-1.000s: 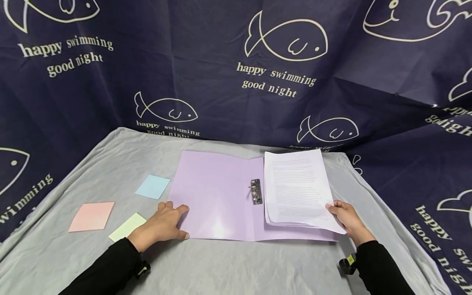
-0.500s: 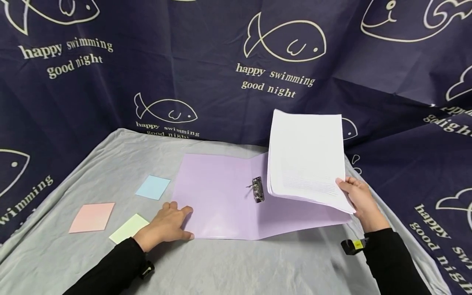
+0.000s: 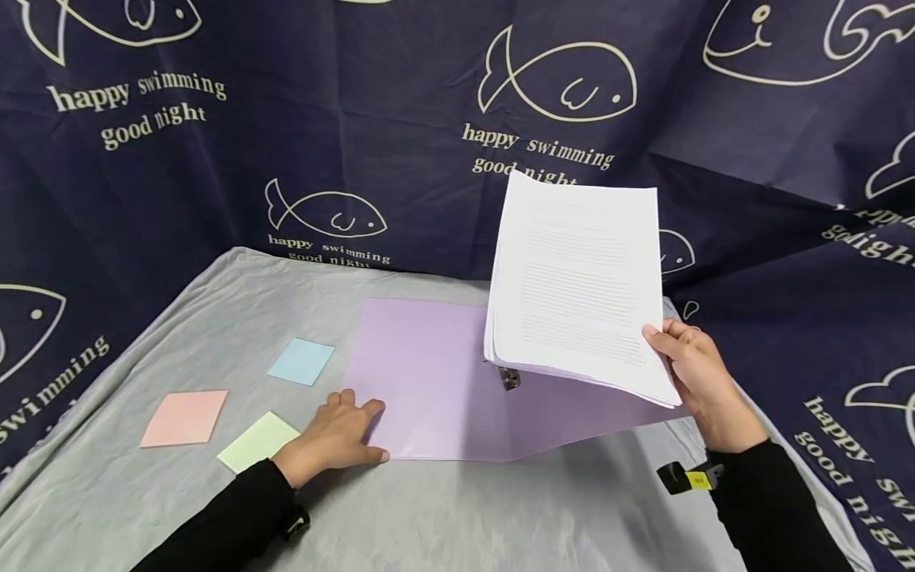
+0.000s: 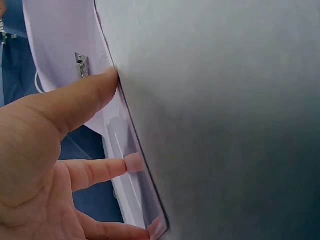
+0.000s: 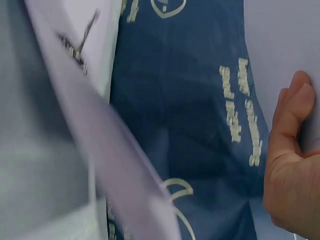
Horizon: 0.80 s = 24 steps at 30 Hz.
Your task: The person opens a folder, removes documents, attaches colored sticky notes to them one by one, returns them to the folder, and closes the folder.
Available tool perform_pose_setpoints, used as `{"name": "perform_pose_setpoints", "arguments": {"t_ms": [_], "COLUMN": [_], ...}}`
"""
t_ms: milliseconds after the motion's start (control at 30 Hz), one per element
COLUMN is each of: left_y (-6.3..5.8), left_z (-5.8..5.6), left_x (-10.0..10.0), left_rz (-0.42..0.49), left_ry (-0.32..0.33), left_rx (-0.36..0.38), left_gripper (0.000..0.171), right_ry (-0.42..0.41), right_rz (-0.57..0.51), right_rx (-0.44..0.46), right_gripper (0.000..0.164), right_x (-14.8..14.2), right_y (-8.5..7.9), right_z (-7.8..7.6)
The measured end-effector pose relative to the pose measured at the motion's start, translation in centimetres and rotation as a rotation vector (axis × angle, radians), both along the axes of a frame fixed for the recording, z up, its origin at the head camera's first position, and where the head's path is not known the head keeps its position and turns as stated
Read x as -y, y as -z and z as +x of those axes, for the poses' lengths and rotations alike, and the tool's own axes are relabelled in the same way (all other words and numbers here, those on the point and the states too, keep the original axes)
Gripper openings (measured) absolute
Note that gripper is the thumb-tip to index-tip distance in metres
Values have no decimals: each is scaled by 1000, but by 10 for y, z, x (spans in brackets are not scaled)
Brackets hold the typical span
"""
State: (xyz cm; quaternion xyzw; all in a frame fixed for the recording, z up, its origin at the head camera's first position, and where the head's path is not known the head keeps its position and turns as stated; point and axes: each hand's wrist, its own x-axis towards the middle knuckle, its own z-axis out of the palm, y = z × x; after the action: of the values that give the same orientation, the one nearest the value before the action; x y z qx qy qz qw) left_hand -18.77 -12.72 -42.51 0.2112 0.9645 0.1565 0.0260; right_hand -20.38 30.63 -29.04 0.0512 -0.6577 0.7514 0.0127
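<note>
A purple folder (image 3: 422, 381) lies spread out on the grey cloth, its right cover tilted up off the surface. My left hand (image 3: 332, 437) rests at the folder's left edge, fingers spread, thumb and fingertips touching the border. Raised above the right cover is a stack of printed paper (image 3: 579, 278), which my right hand (image 3: 696, 373) pinches by its lower right side, thumb on top. The metal ring clip (image 3: 510, 378) at the spine is partly covered by the stack in the head view. In the right wrist view, the right hand (image 5: 295, 155) grips the sheets at the right border.
Left of the folder lie a blue sticky note (image 3: 302, 361), a pink one (image 3: 184, 418) and a green one (image 3: 257, 442), the green nearest my left wrist. A dark blue fish-print curtain (image 3: 415, 119) hangs behind the cloth-covered table (image 3: 429, 516).
My right hand has lifted the paper stack up off the folder, then slightly left over the clip. The folder's right cover has risen at its outer edge. The left hand stays at the left edge.
</note>
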Motion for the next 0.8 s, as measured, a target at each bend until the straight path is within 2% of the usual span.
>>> {"name": "perform_pose_setpoints", "arguments": {"t_ms": [200,333,567,700,800], "left_y": [4,5,4,3,2], "left_z": [0,0,1,4,4], "left_x": [-4,-5,2,13,21], "left_rz": [13,27,89,157,187], "left_ry": [-7,-2,16,35,49], "left_rx": [1,-17,-51,-46,-33], "left_gripper": [69,69,63,64,65], "right_ry": [-3,8,-49,-102,-115], "right_rz": [-37,1,69,100,100], "right_rx": [8,39,139,179,224], "right_gripper": [10,9,10,21,21], "right_x": [36,67,114,128,135], "right_y": [3,10,40,58,75], "right_z": [4,2,-7,-8,-7]}}
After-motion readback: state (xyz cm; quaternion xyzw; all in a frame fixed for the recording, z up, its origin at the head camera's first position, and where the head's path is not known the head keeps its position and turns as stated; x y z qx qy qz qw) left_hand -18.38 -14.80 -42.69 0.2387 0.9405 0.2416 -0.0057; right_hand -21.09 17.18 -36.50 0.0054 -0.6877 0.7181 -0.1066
